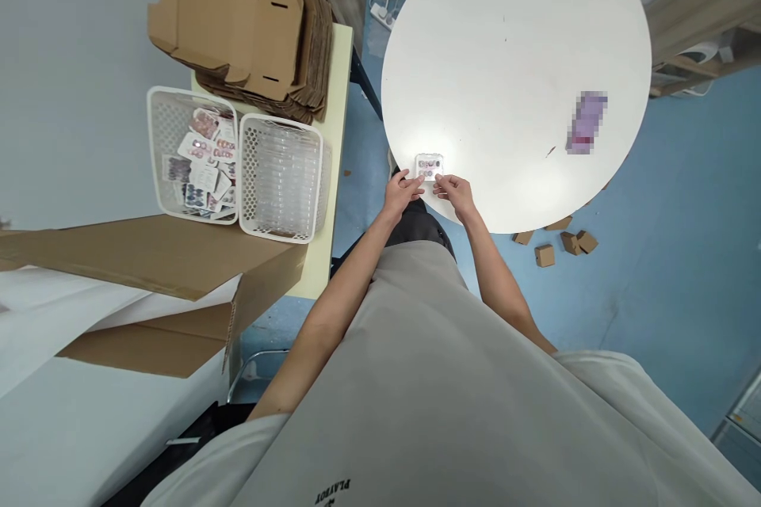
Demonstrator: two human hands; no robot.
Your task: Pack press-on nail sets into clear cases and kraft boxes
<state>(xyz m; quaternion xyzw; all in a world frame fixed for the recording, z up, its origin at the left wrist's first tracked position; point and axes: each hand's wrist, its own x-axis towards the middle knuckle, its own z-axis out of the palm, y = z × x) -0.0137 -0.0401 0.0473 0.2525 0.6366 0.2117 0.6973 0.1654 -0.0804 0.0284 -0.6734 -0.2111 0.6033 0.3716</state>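
Observation:
A small clear plastic case with a printed card of press-on nails [429,167] lies at the near edge of the round white table [511,55]. My left hand [402,191] pinches its left side with fingers closed on it. My right hand [453,191] grips its lower right corner the same way. Both forearms reach forward from my grey shirt.
On a pale side table [338,79] to the left stand a white basket of nail cards [191,152], a white basket of clear cases [281,177] and a stack of flat cardboard boxes [250,16]. Small brown boxes [559,242] lie on the blue floor. A blurred purple object [586,121] rests on the round table.

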